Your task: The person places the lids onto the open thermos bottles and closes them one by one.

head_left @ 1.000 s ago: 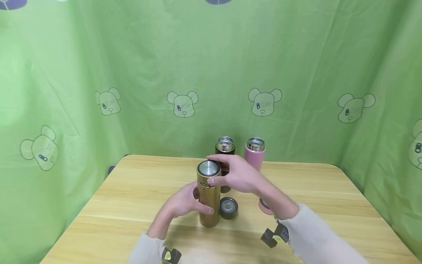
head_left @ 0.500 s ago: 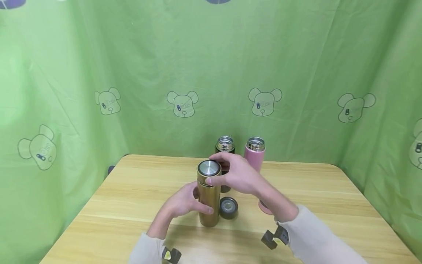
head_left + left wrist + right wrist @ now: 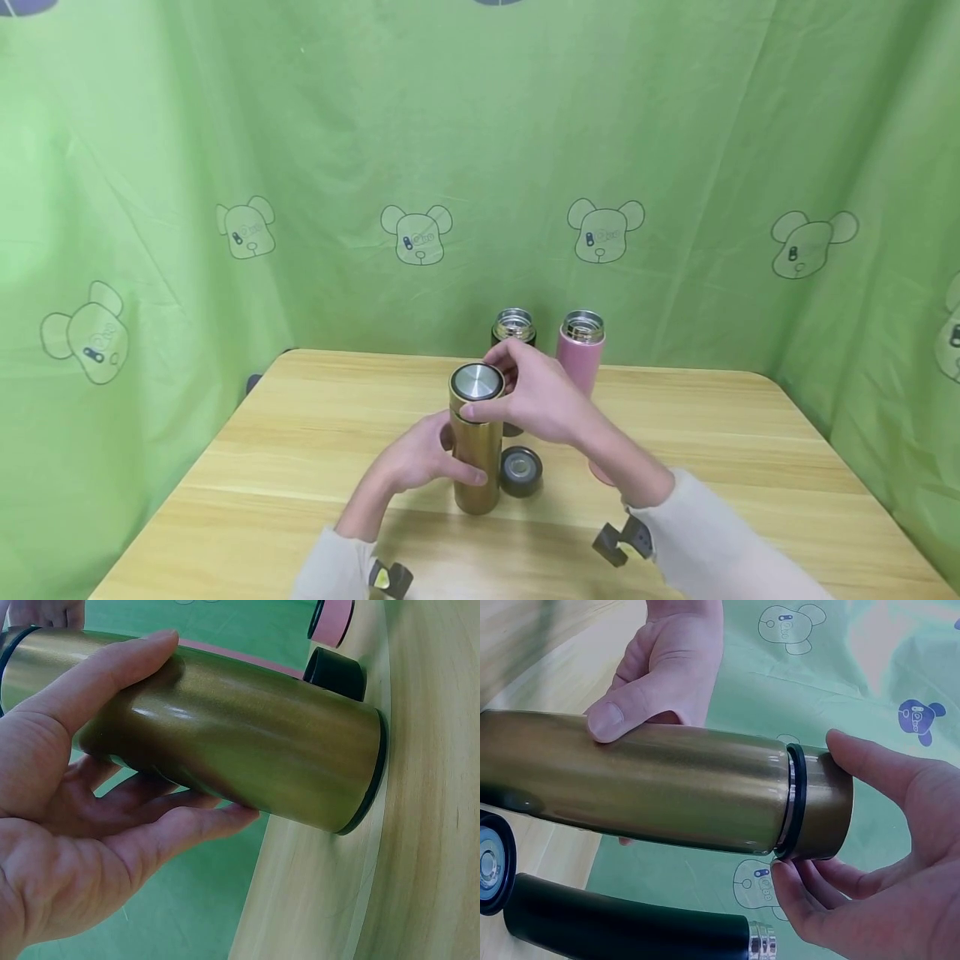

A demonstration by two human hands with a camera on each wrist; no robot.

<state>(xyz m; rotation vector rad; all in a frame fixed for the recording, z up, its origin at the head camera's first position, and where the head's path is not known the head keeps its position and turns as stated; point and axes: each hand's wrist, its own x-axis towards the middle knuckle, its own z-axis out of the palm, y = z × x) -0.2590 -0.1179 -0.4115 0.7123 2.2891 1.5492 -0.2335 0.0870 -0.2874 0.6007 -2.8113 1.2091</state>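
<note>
A gold bottle (image 3: 477,467) stands upright on the table, its cap (image 3: 477,382) on top. My left hand (image 3: 420,454) grips the bottle's body, thumb across the front, as the left wrist view also shows with the hand (image 3: 82,847) round the gold body (image 3: 262,735). My right hand (image 3: 536,396) holds the cap between thumb and fingers. In the right wrist view a narrow gap with a black ring (image 3: 790,802) shows between body and gold cap (image 3: 825,806), pinched by the right hand (image 3: 900,847).
Behind the right hand stand a black bottle (image 3: 513,333) and a pink bottle (image 3: 579,362), both uncapped. A black cap (image 3: 521,472) lies right beside the gold bottle on the wooden table (image 3: 300,467). A pink cap (image 3: 602,473) is partly hidden by the right forearm. Green curtains surround the table.
The right hand's fingers have shifted round the cap, the thumb slightly left and the fingertips slightly right. The left hand and the gold bottle have stayed in place.
</note>
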